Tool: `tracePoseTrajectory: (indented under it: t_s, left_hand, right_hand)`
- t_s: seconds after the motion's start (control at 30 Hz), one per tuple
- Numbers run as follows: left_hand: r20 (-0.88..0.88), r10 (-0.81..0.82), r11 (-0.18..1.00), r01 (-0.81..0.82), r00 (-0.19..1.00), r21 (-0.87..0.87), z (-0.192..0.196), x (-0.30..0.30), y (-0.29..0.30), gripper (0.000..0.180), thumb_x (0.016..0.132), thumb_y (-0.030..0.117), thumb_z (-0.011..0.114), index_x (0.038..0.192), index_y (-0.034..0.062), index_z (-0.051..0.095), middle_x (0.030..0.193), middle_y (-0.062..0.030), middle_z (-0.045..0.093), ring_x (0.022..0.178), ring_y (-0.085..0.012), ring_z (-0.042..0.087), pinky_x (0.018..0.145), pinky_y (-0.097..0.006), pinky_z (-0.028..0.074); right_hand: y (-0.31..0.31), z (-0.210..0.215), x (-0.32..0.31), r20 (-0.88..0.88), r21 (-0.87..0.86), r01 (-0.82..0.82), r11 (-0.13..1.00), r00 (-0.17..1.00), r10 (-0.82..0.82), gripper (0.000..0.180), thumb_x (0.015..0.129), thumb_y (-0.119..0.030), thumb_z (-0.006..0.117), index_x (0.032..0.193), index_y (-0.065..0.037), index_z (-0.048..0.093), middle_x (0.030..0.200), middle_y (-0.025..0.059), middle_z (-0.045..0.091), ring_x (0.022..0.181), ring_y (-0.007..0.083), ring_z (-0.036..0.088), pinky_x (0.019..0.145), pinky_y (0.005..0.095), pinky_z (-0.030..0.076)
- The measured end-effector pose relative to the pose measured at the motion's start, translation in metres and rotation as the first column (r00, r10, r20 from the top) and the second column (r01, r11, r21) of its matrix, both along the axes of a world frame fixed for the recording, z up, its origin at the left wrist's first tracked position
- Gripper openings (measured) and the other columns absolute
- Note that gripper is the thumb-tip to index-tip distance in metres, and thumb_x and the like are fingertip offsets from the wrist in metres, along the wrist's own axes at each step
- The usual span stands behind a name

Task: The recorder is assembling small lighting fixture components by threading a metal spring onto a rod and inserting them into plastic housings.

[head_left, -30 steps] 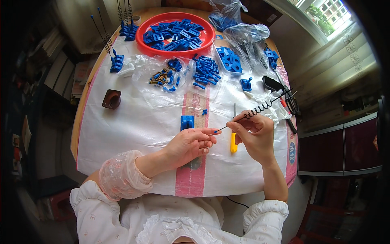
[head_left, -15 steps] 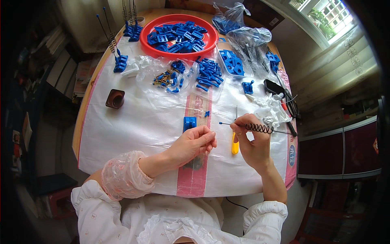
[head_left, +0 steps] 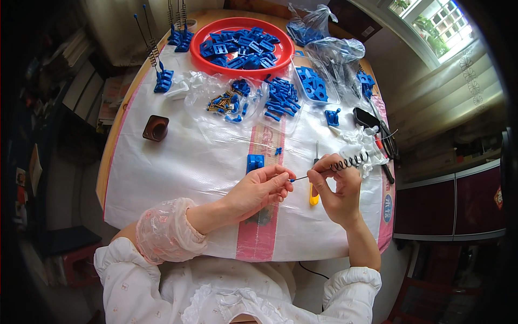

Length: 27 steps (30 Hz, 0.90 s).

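Observation:
My right hand (head_left: 337, 189) pinches a thin black rod with a coiled spring (head_left: 349, 161) on it, the coil rising over the knuckles. The rod's small blue tip (head_left: 292, 180) points left and meets the fingertips of my left hand (head_left: 258, 192). Those left fingers are pinched together; whatever lies between them is hidden. Just beyond my left hand a blue block (head_left: 254, 162) rests on the sheet, partly covered by the fingers. A few tiny blue pieces (head_left: 278, 151) lie close by. Behind my right hand is a screwdriver with a yellow handle (head_left: 314, 196), partly hidden.
A red basin (head_left: 195, 58) of blue parts stands at the back. Before it lie plastic bags with screws (head_left: 224, 102) and blue pegs (head_left: 283, 98). A clear box (head_left: 330, 101) holds blue plates. Assembled spring pieces (head_left: 164, 80) stand at left, near a brown cup (head_left: 156, 128).
My right hand has tilted the spring rod, bringing its blue tip down and left to my left fingertips. The coil's end has swung up. My left hand has barely moved.

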<state>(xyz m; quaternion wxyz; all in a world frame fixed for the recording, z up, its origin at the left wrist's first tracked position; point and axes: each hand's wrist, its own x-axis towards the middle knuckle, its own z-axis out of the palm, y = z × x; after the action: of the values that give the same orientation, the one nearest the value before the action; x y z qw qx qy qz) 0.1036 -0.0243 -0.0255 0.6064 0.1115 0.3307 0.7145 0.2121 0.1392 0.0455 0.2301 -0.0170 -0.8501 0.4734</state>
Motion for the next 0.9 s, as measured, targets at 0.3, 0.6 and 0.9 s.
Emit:
tracePoseTrajectory:
  t_s: [0.3,0.6,0.9]
  left_hand:
    - [0.024,-0.030,0.999,0.031,0.999,-0.014,0.0002,-0.0003,0.0014,0.017,0.101,0.016,0.055,0.115,0.0055,0.058,0.094,-0.0011,0.059,0.081,-0.0041,0.057,0.075,-0.017,0.049]
    - [-0.003,-0.037,0.999,0.037,0.999,-0.023,0.0013,0.0005,0.0005,0.018,0.099,0.013,0.057,0.116,0.0058,0.057,0.097,-0.0018,0.060,0.082,-0.0043,0.057,0.074,-0.017,0.050]
    - [-0.032,-0.056,0.998,0.055,0.998,-0.034,0.0014,-0.0004,0.0000,0.021,0.099,0.012,0.057,0.118,0.0038,0.056,0.099,-0.0023,0.060,0.086,-0.0048,0.057,0.077,-0.018,0.050]
  right_hand:
    - [-0.0017,-0.0060,-0.0009,0.009,-0.064,0.079,0.995,0.997,-0.079,0.010,0.082,0.004,0.070,0.080,0.003,0.061,0.071,0.0046,0.063,0.056,0.0088,0.062,0.050,0.0212,0.045]
    - [-0.0039,-0.0055,-0.0012,0.050,-0.095,0.135,0.986,0.990,-0.131,0.009,0.083,0.003,0.071,0.081,0.002,0.062,0.067,0.0041,0.065,0.056,0.0075,0.062,0.051,0.0202,0.045]
    - [-0.0057,-0.0096,-0.0012,-0.015,0.048,0.129,0.991,0.992,-0.128,0.012,0.083,0.002,0.072,0.079,0.000,0.061,0.063,0.0014,0.062,0.054,0.0053,0.060,0.050,0.0185,0.042]
